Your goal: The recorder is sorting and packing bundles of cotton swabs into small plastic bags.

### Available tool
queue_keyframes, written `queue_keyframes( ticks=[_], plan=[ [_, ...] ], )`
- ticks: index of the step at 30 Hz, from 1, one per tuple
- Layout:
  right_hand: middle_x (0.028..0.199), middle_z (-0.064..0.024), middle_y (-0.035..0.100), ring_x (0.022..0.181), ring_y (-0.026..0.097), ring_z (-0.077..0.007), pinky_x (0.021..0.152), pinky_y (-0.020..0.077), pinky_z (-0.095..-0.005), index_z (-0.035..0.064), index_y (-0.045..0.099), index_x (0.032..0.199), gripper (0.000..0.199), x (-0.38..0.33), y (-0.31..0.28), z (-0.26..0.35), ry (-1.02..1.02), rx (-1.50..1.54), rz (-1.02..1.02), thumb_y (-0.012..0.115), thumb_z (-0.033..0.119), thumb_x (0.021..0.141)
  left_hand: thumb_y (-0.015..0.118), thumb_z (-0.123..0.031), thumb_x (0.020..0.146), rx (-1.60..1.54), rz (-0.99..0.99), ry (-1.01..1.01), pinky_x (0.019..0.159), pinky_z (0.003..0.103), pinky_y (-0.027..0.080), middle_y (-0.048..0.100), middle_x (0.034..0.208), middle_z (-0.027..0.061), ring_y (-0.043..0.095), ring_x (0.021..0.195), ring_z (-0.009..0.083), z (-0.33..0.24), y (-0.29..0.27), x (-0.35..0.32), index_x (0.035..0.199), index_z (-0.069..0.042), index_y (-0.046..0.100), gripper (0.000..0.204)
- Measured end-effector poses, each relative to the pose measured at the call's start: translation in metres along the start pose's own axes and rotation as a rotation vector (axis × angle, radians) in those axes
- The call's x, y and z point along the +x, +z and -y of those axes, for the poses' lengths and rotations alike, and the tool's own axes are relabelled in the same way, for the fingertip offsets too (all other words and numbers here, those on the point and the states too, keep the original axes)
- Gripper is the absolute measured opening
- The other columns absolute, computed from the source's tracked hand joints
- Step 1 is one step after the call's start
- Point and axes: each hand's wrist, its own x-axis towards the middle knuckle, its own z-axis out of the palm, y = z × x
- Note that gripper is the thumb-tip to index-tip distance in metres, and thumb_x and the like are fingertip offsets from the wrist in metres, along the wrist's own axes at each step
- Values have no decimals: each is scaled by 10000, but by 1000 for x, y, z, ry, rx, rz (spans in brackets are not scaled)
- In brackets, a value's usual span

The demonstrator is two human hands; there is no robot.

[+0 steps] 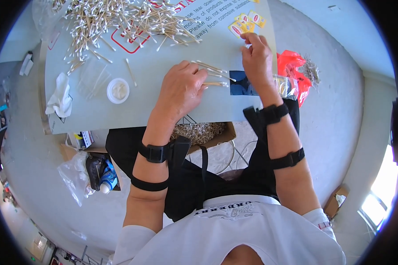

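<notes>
My left hand [181,87] is closed around a small bunch of cotton swabs [216,84] over the table's near side. Their white tips stick out to the right of my fingers. My right hand [257,59] is at the table's right side, fingers bent and thumb apart from the index finger, with nothing visible between them. Its index fingertip reaches the lower edge of several small yellow-and-white labels [247,23]. A dark printed card or packet [239,84] lies between the two hands. At the far left spreads a big heap of loose cotton swabs [106,20].
Left on the printed table board [163,112] are a round white tub [118,91], clear plastic sleeves [94,78] and a crumpled white tissue [60,97]. A red plastic bag [292,66] and a clear pack [285,86] sit by the right edge. Below is a carton [223,138] of swabs.
</notes>
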Motion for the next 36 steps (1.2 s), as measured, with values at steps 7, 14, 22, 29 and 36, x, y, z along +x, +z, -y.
queue_keyframes(
  ticks=[7, 14, 22, 29, 36],
  plan=[
    [888, -201, 703, 849, 675, -377, 743, 529, -453, 25, 685, 821, 388, 27, -18, 3, 418, -388, 236, 695, 413, 805, 764, -89, 684, 4, -27, 10, 733, 390, 483, 584, 794, 59, 571, 836, 262, 0, -3, -2, 788, -64, 589, 205],
    [893, -210, 699, 855, 670, -392, 774, 522, -468, 16, 688, 855, 285, 5, -10, -15, 483, -339, 77, 651, 288, 778, 757, -85, 685, 6, 3, 14, 763, 390, 486, 601, 811, 61, 586, 871, 263, 1, -2, -1, 818, -70, 620, 191],
    [884, -209, 686, 840, 660, -382, 750, 518, -450, 22, 670, 815, 229, 4, -22, -18, 522, -362, 119, 647, 246, 771, 736, -81, 681, 13, -41, 33, 736, 392, 491, 599, 784, 54, 587, 853, 263, 1, 5, -4, 792, -67, 618, 163],
    [807, -137, 618, 761, 628, -337, 677, 502, -416, 61, 638, 792, 86, -26, 3, 10, -13, 38, 256, 659, 144, 794, 731, -93, 656, 43, -124, 36, 746, 388, 481, 595, 890, 82, 566, 920, 272, -8, 10, -4, 798, -47, 604, 196],
    [818, -109, 588, 761, 619, -325, 677, 502, -394, 57, 641, 828, 88, -29, 16, 34, -178, 149, 464, 694, 92, 767, 779, -64, 633, 14, -193, -11, 841, 424, 441, 550, 988, 88, 522, 988, 292, -7, 6, -7, 962, -38, 604, 373]
  ],
)
